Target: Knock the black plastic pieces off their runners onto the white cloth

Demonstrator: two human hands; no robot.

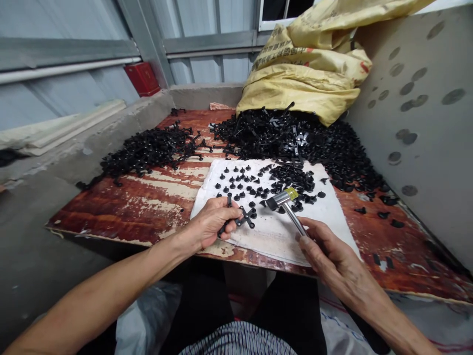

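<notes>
Pinched in my left hand [218, 220] are small black cross-shaped plastic pieces [246, 216], jutting past the fingertips over the cloth. My right hand [327, 249] is closed round the metal shaft of a small mallet [281, 198], whose head has a black face and a yellow face. The head hangs above the white cloth [273, 241]. Small black round-based pegs [236, 179] stand in loose rows on the cloth, left of a denser heap of similar pieces [291, 178]. Part of what my left hand holds is hidden by the fingers.
A yellow woven sack [303, 84] spills a large black pile [273, 133] at the back. Another heap of linked black parts [155, 148] lies left on the worn red-brown board [148, 217]. A pale panel [424, 123] rises at right; a low concrete wall [99, 138] runs along the left.
</notes>
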